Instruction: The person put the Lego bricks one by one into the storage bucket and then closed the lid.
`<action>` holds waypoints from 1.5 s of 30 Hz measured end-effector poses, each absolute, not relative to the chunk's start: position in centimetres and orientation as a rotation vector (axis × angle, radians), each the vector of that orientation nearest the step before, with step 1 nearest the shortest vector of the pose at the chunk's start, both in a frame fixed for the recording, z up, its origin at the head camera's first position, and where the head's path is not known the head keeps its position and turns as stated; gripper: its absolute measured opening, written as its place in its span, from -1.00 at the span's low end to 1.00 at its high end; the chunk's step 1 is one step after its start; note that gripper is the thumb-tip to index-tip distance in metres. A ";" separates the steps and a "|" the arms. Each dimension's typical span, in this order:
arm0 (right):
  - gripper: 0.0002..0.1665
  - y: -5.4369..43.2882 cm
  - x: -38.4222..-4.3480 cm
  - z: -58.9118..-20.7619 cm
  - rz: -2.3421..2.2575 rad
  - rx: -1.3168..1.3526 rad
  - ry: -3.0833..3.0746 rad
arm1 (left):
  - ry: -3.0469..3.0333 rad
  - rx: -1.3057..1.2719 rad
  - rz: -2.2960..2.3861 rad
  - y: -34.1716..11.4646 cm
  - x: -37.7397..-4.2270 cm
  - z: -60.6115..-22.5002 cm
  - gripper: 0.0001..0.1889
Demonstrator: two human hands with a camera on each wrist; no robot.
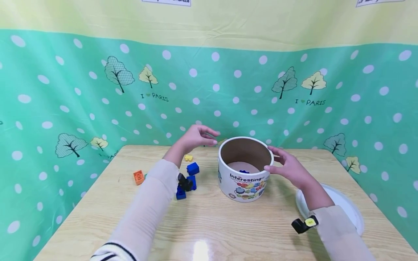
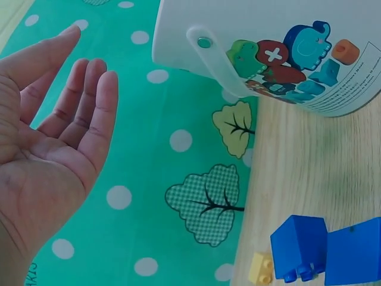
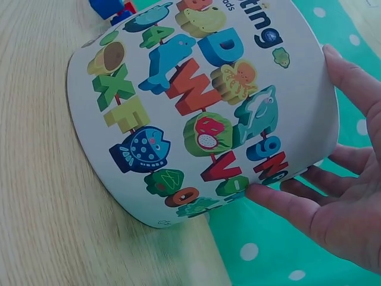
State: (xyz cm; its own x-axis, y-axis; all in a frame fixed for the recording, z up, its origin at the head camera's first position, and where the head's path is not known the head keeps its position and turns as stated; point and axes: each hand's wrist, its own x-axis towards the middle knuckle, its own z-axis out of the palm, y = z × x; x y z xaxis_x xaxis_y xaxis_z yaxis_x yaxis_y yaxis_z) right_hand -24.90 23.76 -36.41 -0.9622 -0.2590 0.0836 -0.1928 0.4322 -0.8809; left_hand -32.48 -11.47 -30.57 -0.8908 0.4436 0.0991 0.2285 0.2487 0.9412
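Observation:
A white printed bucket point(image 1: 245, 185) stands upright on the table, with something blue point(image 1: 244, 171) on its floor, probably a toy brick. My right hand point(image 1: 289, 167) is at the bucket's right side, its spread thumb and fingers touching the rim and outer wall. To the left of the bucket my left hand point(image 1: 197, 137) hovers in the air, fingers loosely bent, holding nothing. In the left wrist view its palm point(image 2: 47, 173) is bare. Below that hand lie several blue toy bricks point(image 1: 193, 168) and a small yellow brick point(image 1: 188, 158).
An orange brick point(image 1: 138, 177) lies farther left on the wooden table point(image 1: 228, 232), a bit of green beside it. Partly under my right forearm is a round white lid or plate point(image 1: 351, 214). A green dotted curtain point(image 1: 215, 87) hangs behind the table.

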 end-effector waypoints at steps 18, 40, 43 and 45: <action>0.08 23.9 -25.0 -36.5 -1.584 -0.408 2.618 | 2.413 0.635 1.661 -14.5 -30.3 -30.9 -0.59; 0.07 23.7 -24.8 -37.3 -1.593 -0.413 2.616 | 2.458 0.572 1.718 -21.0 -26.8 -35.8 -0.54; 0.07 23.7 -24.8 -37.2 -1.584 -0.413 2.629 | 2.451 0.578 1.731 -21.5 -26.4 -36.4 -0.54; 0.07 23.8 -24.8 -37.2 -1.582 -0.411 2.637 | 2.456 0.571 1.738 -21.8 -26.2 -36.9 -0.54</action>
